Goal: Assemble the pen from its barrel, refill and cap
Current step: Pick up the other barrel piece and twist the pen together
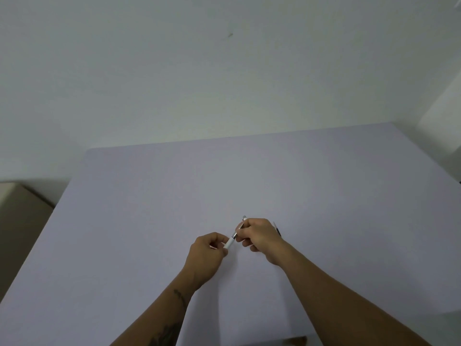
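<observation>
Both hands meet over the middle of the pale lilac table (149,221). My left hand (208,255) pinches a short white pen piece (229,243), which looks like the cap. My right hand (259,236) grips the slim pen barrel (237,232); its silver end meets the white piece, and its far tip (245,218) sticks out above my fingers. Whether the two parts are joined or only touching is too small to tell. A thin dark-and-white rod, possibly the refill (277,228), lies on the table just right of my right hand.
A plain white wall (224,71) rises behind the table. A beige box or cabinet (20,216) stands beside the table's left edge. A white panel (441,116) shows at the far right.
</observation>
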The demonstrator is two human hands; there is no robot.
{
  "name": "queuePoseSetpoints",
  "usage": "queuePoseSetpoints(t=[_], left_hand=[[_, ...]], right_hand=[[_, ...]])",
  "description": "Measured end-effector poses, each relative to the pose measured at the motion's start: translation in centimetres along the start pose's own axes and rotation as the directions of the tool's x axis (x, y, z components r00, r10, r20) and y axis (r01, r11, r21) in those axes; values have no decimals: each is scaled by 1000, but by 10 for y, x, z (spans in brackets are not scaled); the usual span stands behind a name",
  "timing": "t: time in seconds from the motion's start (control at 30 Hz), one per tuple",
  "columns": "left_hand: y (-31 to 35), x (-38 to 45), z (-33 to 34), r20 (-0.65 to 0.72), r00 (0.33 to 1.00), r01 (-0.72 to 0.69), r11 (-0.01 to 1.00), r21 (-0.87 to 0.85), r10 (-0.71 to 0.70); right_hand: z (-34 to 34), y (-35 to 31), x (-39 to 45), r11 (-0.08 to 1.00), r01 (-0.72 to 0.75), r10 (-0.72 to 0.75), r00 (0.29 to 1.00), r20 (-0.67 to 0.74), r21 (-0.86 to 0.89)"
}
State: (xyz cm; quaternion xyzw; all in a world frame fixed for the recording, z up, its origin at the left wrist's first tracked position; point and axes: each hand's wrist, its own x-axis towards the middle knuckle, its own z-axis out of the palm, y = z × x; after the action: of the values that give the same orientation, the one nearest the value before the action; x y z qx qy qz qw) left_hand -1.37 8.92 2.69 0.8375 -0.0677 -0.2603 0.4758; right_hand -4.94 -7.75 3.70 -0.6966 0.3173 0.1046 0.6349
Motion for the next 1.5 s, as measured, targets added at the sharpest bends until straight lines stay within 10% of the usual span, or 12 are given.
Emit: queuePoseSetpoints(t=[0.73,0.97,1.5], left_hand=[[2,-1,-3,9,1000,10,1000,-4,-10],[3,0,-1,-7,1000,29,999,-15,-29],[15,1,3,5,1000,4,1000,-13,-4]], right_hand=[[-2,-3,4,978,43,-28,997,74,-204],[-18,-6,4,999,-22,17,991,132,33],[-9,-3,-3,997,73,-73,997,-18,-25]])
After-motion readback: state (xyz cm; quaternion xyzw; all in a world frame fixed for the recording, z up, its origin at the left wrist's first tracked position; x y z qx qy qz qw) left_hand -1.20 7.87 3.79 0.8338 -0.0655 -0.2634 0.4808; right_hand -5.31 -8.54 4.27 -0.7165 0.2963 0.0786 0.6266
